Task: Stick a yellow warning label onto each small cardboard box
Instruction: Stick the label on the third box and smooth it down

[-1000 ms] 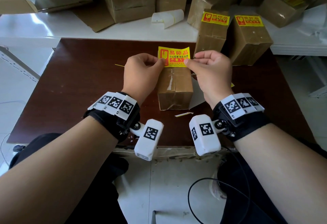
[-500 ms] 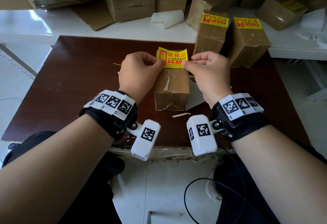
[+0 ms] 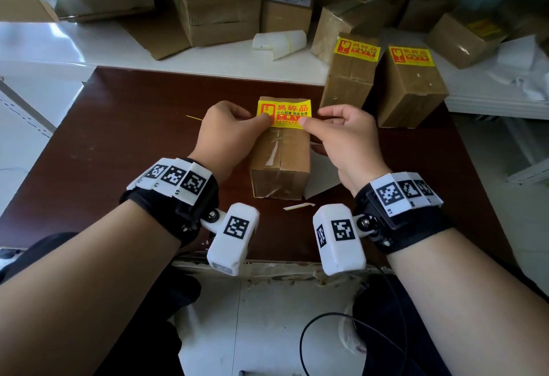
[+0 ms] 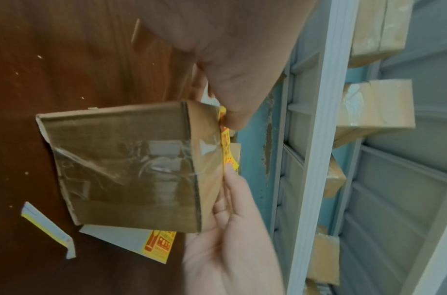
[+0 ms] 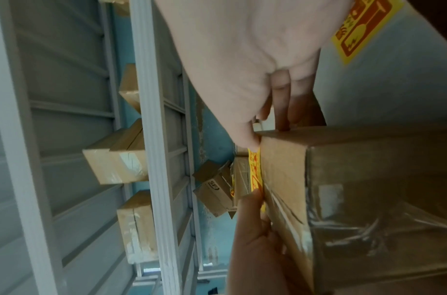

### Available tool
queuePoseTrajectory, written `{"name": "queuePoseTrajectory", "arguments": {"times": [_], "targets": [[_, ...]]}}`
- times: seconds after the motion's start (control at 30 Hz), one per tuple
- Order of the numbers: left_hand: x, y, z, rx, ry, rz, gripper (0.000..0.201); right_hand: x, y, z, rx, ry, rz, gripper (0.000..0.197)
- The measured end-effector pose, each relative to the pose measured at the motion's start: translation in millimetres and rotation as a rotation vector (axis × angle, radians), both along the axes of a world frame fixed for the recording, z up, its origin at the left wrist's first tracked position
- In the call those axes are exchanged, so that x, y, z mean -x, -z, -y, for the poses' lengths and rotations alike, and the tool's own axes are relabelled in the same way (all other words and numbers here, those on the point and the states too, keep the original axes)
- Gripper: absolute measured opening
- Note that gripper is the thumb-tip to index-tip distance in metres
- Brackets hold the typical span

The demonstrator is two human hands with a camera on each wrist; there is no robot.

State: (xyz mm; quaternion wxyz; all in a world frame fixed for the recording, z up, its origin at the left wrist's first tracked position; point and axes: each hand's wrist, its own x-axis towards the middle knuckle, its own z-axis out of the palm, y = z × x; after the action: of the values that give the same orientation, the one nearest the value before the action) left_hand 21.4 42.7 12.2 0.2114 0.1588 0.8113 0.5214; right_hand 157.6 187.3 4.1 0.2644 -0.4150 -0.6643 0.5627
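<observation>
A small taped cardboard box (image 3: 279,161) lies in the middle of the brown table (image 3: 118,126). A yellow warning label (image 3: 283,114) lies across the far end of its top. My left hand (image 3: 266,120) pinches the label's near left corner. My right hand (image 3: 306,121) pinches the near right corner. In the left wrist view the label (image 4: 226,143) shows edge-on against the box (image 4: 126,163). In the right wrist view the label (image 5: 255,171) also sits edge-on at the box (image 5: 356,199), between both thumbs.
Two labelled boxes (image 3: 352,72) (image 3: 411,87) stand at the table's far right. A white backing sheet (image 3: 322,173) lies right of the box, a paper scrap (image 3: 298,206) in front. A curled backing roll (image 3: 279,43) and several boxes sit on the white shelf behind.
Both hands have brought the label down and nearer, from above the box's far edge onto its top. The box has stayed put.
</observation>
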Motion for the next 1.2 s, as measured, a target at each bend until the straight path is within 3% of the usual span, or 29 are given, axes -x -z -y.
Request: {"name": "queuePoseTrajectory", "arguments": {"times": [0.07, 0.17, 0.27, 0.37, 0.5, 0.6, 0.73, 0.9, 1.2], "targets": [[-0.2, 1.2, -2.2, -0.015, 0.042, 0.104, 0.028, 0.3, -0.8, 0.0, 0.101, -0.016, -0.006, 0.037], [-4.6, 0.7, -6.6, -0.031, 0.102, 0.268, 0.026, -0.8, -3.8, 5.1, 0.204, -0.092, 0.032, 0.012], [-11.2, 1.5, -8.7, -0.055, 0.133, 0.333, 0.029, -1.4, -2.7, 11.6, 0.256, -0.138, 0.007, 0.015], [-14.8, 3.2, -6.9, -0.103, 0.177, 0.263, 0.030, -1.1, -7.3, 15.5, 0.223, -0.166, 0.001, 0.011], [-11.9, -2.7, -3.3, -0.162, 0.168, 0.168, 0.043, -3.2, -14.7, 13.9, 0.170, -0.157, -0.044, 0.029], [-9.7, -3.9, -4.2, -0.192, 0.194, 0.071, 0.051, -3.9, -18.6, 14.4, 0.165, -0.142, -0.120, 0.031], [-7.1, -3.5, -3.6, -0.167, 0.301, -0.092, 0.044, -4.3, -16.8, 14.4, 0.154, -0.115, -0.180, 0.026], [-9.9, -4.4, -4.1, -0.266, 0.440, -0.030, 0.027, -3.6, -11.5, 10.1, 0.058, -0.065, -0.170, 0.050], [-1.0, 0.3, -13.3, -0.264, 0.367, -0.060, 0.032, -3.3, -9.9, 0.3, 0.047, 0.004, -0.126, 0.049]]}}
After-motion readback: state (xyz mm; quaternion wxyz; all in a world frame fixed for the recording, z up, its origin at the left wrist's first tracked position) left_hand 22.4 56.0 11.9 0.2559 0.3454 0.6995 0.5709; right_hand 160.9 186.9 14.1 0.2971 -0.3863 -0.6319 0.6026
